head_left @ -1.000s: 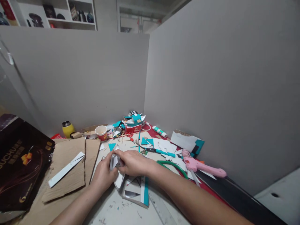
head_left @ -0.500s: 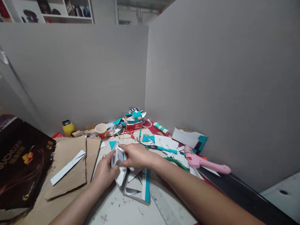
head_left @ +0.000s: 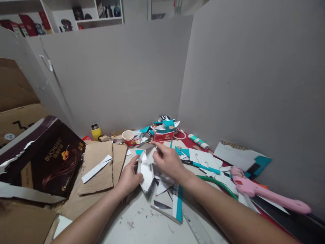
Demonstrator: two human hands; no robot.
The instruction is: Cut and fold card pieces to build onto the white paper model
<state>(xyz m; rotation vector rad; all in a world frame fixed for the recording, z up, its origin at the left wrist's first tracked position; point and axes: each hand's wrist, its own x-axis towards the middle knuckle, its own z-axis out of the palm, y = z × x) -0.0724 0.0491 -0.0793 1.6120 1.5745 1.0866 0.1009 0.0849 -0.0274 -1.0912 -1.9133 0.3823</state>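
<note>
My left hand (head_left: 129, 177) is closed around the side of a folded white cardboard piece (head_left: 146, 179), shaped like a narrow, boat-like trough, its near tip pointing toward me. Just right of it, my right hand (head_left: 168, 162) grips a thin white card flap (head_left: 151, 154), with the index finger stretched along its top. Whether the flap is joined to the trough I cannot tell. Under my right hand lies a flat card panel (head_left: 162, 207) with a teal edge and dark and white shapes. A small teal triangle (head_left: 139, 152) lies just beyond my left fingers.
A clear ruler (head_left: 196, 227) lies at the front. To the right are a pink glue gun (head_left: 273, 198), a green handle (head_left: 218, 184) and card scraps. Corrugated cardboard (head_left: 98, 173) and a dark box (head_left: 58, 154) are left. Behind stand a paper cup (head_left: 128, 138), a yellow bottle (head_left: 96, 133) and a teal-and-white paper model (head_left: 166, 125).
My view has turned left, so the scene sits farther right. My right hand has shifted from pressing on the folded cardboard to holding its white flap, and more of the trough's inside shows.
</note>
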